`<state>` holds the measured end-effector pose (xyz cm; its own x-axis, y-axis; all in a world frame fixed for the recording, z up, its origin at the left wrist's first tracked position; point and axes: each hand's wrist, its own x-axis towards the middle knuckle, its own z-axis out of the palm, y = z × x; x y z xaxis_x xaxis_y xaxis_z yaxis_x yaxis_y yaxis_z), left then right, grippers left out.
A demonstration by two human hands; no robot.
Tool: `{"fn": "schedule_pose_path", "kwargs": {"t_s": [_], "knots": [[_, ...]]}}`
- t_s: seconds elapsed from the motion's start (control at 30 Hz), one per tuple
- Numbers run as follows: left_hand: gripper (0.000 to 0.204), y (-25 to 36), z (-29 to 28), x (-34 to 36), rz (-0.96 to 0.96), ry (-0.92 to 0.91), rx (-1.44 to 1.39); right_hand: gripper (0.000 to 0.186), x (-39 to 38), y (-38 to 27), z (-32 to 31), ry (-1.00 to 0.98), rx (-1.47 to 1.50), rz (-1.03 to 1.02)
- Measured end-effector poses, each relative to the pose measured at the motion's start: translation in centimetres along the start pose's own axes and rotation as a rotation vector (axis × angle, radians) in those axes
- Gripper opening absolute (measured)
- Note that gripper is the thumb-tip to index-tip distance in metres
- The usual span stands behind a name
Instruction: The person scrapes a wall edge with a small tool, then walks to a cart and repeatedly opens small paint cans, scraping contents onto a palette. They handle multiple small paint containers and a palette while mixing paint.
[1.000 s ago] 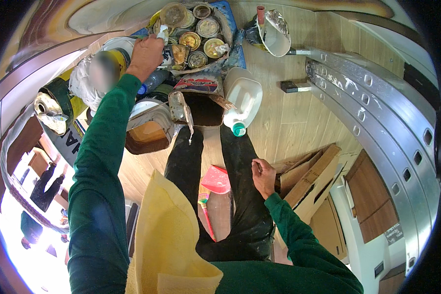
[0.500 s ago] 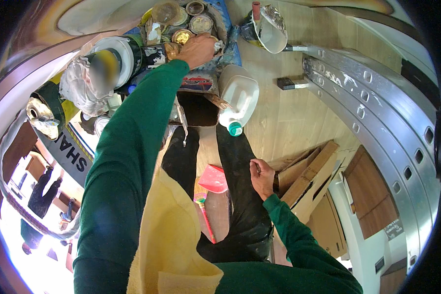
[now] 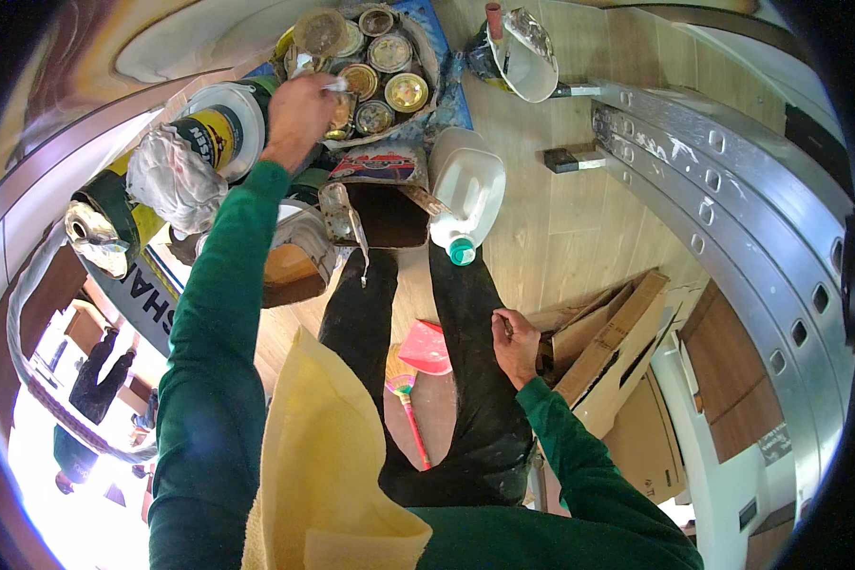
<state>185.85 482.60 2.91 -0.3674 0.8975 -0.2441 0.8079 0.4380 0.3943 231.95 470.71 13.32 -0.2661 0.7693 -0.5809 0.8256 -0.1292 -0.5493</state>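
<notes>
My left hand is closed on a small white item at the edge of a worn box crowded with several round tins. Below it, an open, dirty rectangular tin stands beside a translucent jug with a green cap. Left of my hand are a large bucket and crumpled whitish plastic. My right hand rests by my right thigh, fingers curled; what they hold, if anything, is hidden. A yellow cloth hangs in front of me.
An aluminium ladder runs along the right. A cut container sits at the back; cardboard leans lower right. A pink dustpan and broom lie between my legs. Another person's dark-clothed legs show at far left.
My left hand moved right over the tins half a second ago, then back left to the box's front-left part, uncovering gold-lidded tins. My right hand stays by my thigh.
</notes>
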Motion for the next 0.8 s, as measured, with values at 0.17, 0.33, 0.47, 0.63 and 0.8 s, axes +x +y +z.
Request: {"fn": "schedule_pose_path", "kwargs": {"t_s": [0.17,0.33,0.47,0.63,0.8], "knots": [[0.025,-3.1,-2.8,-1.6,0.029,-0.030,0.218,0.011,0.1,0.1,-0.1,-0.024,-0.002,0.038],[0.018,-3.3,-1.7,-2.3,0.095,-0.045,0.237,0.011,0.1,0.2,-0.2,-0.038,-0.005,0.020],[0.019,-3.1,-1.3,-2.4,0.130,-0.015,0.177,0.011,0.0,0.2,-0.3,-0.061,0.015,0.047],[0.017,-2.8,-1.9,-2.3,0.064,0.032,0.203,0.010,0.0,0.2,-0.4,-0.052,-0.013,0.033],[0.016,-3.0,-3.0,-1.8,0.038,0.148,0.208,0.010,0.0,0.5,-0.3,-0.039,-0.013,0.011]]}}
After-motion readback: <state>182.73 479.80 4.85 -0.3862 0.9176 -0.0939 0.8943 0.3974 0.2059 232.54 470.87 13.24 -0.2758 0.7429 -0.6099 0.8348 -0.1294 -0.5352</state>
